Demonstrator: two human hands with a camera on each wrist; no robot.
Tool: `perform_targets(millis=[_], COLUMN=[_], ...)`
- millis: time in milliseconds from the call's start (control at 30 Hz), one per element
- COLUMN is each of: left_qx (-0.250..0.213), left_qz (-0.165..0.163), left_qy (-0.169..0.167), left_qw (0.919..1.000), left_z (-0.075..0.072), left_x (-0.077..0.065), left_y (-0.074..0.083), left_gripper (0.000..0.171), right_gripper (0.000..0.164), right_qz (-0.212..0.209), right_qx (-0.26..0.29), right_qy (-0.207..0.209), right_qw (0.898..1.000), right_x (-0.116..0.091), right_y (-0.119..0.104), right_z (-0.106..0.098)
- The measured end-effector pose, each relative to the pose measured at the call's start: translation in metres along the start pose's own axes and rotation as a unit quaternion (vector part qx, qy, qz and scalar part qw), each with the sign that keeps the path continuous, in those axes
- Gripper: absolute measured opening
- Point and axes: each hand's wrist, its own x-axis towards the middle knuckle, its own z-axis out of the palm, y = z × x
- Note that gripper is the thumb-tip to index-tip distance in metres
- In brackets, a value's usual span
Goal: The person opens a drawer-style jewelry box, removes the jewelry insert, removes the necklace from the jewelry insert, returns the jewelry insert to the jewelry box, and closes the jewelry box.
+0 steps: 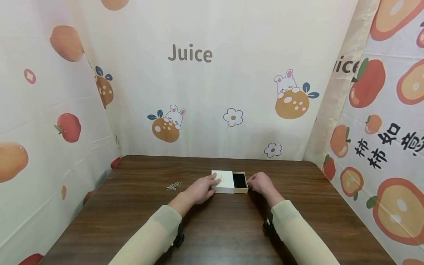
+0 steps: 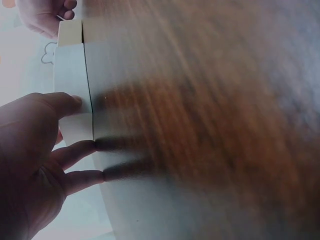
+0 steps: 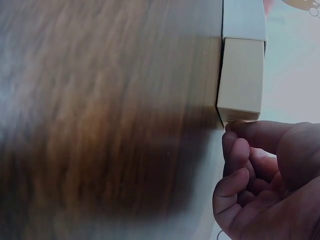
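A small white box sleeve (image 1: 224, 180) lies on the table, with a cream drawer (image 1: 245, 190) slid part way out of its right end. Black lining (image 1: 239, 180) shows inside the drawer. My left hand (image 1: 200, 189) grips the sleeve's left end, its thumb (image 2: 70, 104) along the near side and other fingers over the top and far side. At the drawer's right end, my right hand (image 1: 261, 183) has its fingers curled, with thumb and forefinger pinched together right at the end wall (image 3: 240, 115). What lies between those fingertips is hidden.
Left of the box, a small heap of silvery chain-like jewellery (image 1: 173, 186) lies on the dark wooden table (image 1: 218, 235). Fruit-printed curtains (image 1: 205, 88) hang behind the table and on both sides.
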Motion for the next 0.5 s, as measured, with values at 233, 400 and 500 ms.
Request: perform_targets(millis=[233, 400, 500], left_qx=[0.008, 0.011, 0.009], left_qz=[0.0, 0.0, 0.003], left_qy=[-0.003, -0.003, 0.0], left_qw=[1.0, 0.9999, 1.0], left_z=[0.0004, 0.0007, -0.0001], left_x=[0.0003, 0.0007, 0.0002], left_y=[0.0, 0.0004, 0.0014], left_gripper=[0.051, 0.051, 0.05], right_gripper=[0.019, 0.02, 0.02], right_qz=[0.007, 0.002, 0.001], right_qx=[-0.005, -0.01, -0.011], right_qy=[-0.002, -0.003, -0.005], right_qw=[1.0, 1.0, 1.0], right_x=[0.0014, 0.0028, 0.0029], right_y=[-0.004, -0.0072, -0.0093], right_z=[0.003, 0.0055, 0.0068])
